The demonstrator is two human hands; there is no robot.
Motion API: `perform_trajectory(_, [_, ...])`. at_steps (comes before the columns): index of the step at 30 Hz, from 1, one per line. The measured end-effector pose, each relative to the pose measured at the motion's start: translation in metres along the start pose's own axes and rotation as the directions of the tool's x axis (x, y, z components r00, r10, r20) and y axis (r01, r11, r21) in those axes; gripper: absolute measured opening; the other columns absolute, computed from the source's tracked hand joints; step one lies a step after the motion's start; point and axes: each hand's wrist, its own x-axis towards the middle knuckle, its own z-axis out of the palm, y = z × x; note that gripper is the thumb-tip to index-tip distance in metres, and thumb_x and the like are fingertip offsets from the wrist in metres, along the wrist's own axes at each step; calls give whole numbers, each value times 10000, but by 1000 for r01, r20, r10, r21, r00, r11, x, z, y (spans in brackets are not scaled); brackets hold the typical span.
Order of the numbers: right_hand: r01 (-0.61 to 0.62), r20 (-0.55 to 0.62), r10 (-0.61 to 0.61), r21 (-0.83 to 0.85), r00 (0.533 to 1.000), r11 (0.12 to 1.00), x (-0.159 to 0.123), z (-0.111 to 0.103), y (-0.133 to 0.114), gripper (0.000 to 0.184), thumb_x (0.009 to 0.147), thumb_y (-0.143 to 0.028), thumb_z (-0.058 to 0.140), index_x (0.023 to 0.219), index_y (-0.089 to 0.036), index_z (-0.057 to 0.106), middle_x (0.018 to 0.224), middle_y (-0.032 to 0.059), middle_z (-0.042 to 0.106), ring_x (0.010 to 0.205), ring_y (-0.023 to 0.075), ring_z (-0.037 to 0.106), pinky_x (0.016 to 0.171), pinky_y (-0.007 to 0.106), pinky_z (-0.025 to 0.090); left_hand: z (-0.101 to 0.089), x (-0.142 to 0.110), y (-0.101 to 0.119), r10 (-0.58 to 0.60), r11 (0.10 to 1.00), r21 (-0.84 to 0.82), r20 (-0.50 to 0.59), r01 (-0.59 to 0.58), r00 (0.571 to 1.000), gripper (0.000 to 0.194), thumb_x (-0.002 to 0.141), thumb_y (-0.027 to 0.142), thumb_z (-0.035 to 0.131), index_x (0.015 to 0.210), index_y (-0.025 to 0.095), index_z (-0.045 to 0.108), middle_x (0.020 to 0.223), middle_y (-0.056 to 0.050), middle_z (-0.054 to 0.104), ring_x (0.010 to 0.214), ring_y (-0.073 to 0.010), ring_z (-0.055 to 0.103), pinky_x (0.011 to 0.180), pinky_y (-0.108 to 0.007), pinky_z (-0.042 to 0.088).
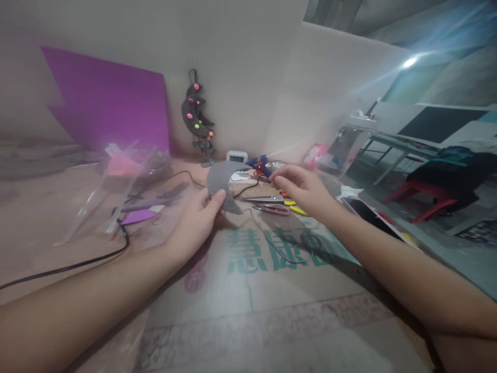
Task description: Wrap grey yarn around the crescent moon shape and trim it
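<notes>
My left hand grips a grey crescent moon cutout, thumb on its front face and the fingers behind. The crescent is held up above the work surface, its hollow side facing right. My right hand reaches to the back of the table, its thumb and fingers closed at the handle of a blue glue gun with a small red light. Just below that hand lie scissors and pink-handled thread snips. A white scrap shows behind the crescent.
A dark moon ornament with coloured balls hangs against the wall, beside a leaning purple sheet. A small white digital clock stands at the back. Black cable crosses the left side; thin cord lies coiled on the printed board.
</notes>
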Motion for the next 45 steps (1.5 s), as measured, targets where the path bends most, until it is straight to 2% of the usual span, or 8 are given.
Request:
perform_trajectory(5, [-45,292,126,-270,948,962,7,-18,30,201,860,-322,583,972,-170,654,861,37,687,727,160,606,648,261,435,-4,6,-9,-26,1000,-10,-19,26,999,294,832,480,606,822,186,599,684,20,594,624,-142,520,589,-239,385])
perform_trajectory(9, [49,446,157,-417,881,908,-3,-13,25,258,822,-407,656,953,-186,635,892,44,689,745,177,611,618,253,405,-3,6,-9,-11,1000,12,0,11,1000,279,841,458,598,807,182,606,706,11,608,644,-138,536,597,-234,384])
perform_trajectory(18, [245,371,26,-663,928,707,-17,19,30,221,933,-239,476,1080,-159,620,982,107,696,896,229,641,750,297,429,-1,5,-7,-81,993,-90,14,82,997,257,845,433,598,845,179,558,640,33,564,569,-103,503,552,-211,399])
perform_trajectory(25, [186,325,87,-719,942,670,-13,5,32,231,933,-251,440,1081,-166,596,935,112,702,798,239,648,659,289,401,-1,8,-9,-135,974,-185,10,134,991,251,835,416,603,835,173,537,606,35,556,532,-91,486,512,-196,376])
perform_trajectory(28, [57,218,122,-667,968,743,-6,-7,26,233,920,-257,447,1084,-170,588,895,98,701,781,243,641,655,289,398,0,8,-9,-134,971,-197,7,133,991,239,843,404,592,838,173,531,602,39,546,528,-88,482,506,-192,369])
perform_trajectory(33, [30,235,19,-201,972,979,-16,-3,-4,385,996,-385,321,928,-166,630,889,64,681,834,205,631,726,281,443,0,8,-7,-142,961,-237,24,143,990,238,842,402,590,818,178,514,591,50,516,507,-78,454,489,-187,346])
perform_trajectory(37, [112,236,-91,-75,967,991,-40,21,-17,384,1009,-364,303,989,-172,635,880,62,687,817,188,637,737,287,465,0,8,-7,-134,960,-245,24,136,991,243,838,407,598,807,184,506,569,59,499,489,-76,428,480,-188,327])
perform_trajectory(45, [261,236,-197,-281,952,923,-43,34,-2,367,986,-353,389,1200,-145,603,952,118,653,862,232,614,758,349,477,1,5,-6,-146,971,-188,33,150,989,267,822,425,624,794,172,543,611,24,592,531,-100,510,526,-213,384])
